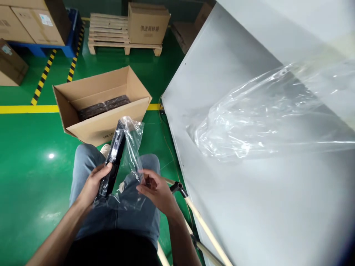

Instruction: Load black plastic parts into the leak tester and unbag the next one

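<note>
Over my lap, my left hand is closed around a long black part, which is tilted with its upper end away from me. A clear plastic bag wraps the part, and its loose side spreads to the right. My right hand pinches the edge of that bag between thumb and fingers. Beyond my knees stands an open cardboard box. Inside it lies a row of dark, plastic-wrapped parts. What exactly the black part is, I cannot make out.
A grey table fills the right side, with a large clear plastic bag on it. Pale tubes with a black joint run beside my right leg. Farther off are a wooden pallet with a carton and a blue pallet.
</note>
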Action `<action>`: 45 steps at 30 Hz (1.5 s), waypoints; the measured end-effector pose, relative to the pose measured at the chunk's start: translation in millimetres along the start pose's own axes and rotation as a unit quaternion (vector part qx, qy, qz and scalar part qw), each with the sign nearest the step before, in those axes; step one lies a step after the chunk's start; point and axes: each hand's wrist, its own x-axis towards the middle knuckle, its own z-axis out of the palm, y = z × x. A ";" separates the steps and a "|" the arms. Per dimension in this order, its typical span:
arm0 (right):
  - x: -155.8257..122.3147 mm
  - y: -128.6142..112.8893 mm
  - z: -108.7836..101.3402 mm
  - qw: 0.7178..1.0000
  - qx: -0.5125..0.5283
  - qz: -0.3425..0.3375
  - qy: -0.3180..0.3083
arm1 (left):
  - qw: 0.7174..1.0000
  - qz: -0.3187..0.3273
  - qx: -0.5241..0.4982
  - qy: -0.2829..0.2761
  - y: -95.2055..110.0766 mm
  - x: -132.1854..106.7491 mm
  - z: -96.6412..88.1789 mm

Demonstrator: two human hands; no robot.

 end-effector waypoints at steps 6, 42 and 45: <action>5.1 -0.5 -18.3 0.998 -0.043 -0.041 -0.036 | 0.999 -0.027 -0.024 -0.016 -8.9 -1.3 -0.5; -6.8 -47.9 -24.3 0.981 -0.143 -0.124 0.038 | 0.978 -0.028 0.108 -0.176 -27.3 -20.7 -41.3; -2.1 -57.6 -16.8 0.968 -0.169 -0.150 0.111 | 0.981 -0.023 0.124 -0.144 -29.8 -23.4 -40.0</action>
